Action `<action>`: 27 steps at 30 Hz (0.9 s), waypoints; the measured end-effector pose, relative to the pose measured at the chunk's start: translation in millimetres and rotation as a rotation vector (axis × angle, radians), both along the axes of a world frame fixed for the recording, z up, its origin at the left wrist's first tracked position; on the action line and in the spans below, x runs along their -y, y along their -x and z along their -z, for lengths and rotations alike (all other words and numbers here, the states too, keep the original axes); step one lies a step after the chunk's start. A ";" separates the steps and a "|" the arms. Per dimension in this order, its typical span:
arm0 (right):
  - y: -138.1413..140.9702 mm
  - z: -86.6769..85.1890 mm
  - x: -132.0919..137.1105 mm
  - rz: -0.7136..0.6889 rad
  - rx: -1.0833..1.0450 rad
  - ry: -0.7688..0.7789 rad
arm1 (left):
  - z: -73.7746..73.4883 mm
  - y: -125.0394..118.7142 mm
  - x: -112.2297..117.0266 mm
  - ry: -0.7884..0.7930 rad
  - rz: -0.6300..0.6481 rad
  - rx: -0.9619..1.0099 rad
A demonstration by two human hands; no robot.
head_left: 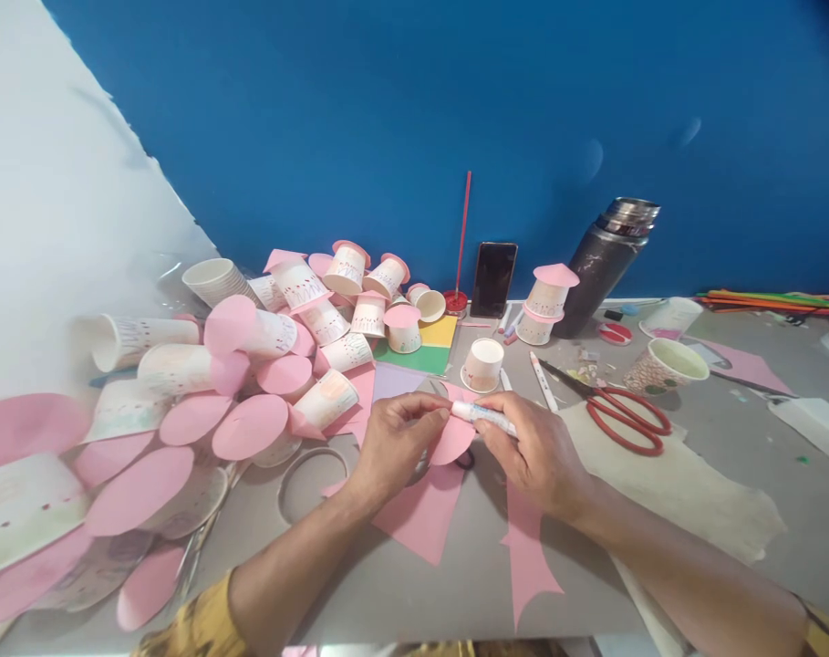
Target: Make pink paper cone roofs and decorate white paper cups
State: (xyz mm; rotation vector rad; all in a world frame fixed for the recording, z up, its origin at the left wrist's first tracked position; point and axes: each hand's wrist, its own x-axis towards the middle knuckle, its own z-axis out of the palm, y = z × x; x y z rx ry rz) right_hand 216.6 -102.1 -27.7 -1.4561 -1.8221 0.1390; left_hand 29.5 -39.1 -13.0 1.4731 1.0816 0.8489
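My left hand (404,438) is closed on the edge of a pink paper disc (453,443), pinching it between thumb and fingers. My right hand (537,452) grips a white pen-shaped tube with faint blue print (482,416). Its tip reaches the disc's upper edge, close to my left thumb; whether they touch, I cannot tell. Just beyond the hands a white paper cup (483,365) stands upside down. Pink paper offcuts (424,511) lie below the hands, one long strip (525,547) under my right wrist. Dark scissor handles (464,458) peek out partly hidden behind the disc.
Decorated paper cups with pink discs (250,424) crowd the left side. A tape roll (311,484) lies near my left wrist. Red-handled scissors (629,420) rest on a cloth-like sheet (688,484) at right. A phone (494,278), stacked cups (549,297) and a dark flask (602,265) stand behind.
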 end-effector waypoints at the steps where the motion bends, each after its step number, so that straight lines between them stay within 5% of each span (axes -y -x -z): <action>1: 0.3 0.3 0.2 -0.005 0.003 0.001 | 0.3 -0.4 0.2 -0.008 -0.009 -0.012; 27: -1.1 1.7 -2.1 0.072 0.106 -0.044 | 2.4 -2.7 1.0 -0.033 -0.006 -0.032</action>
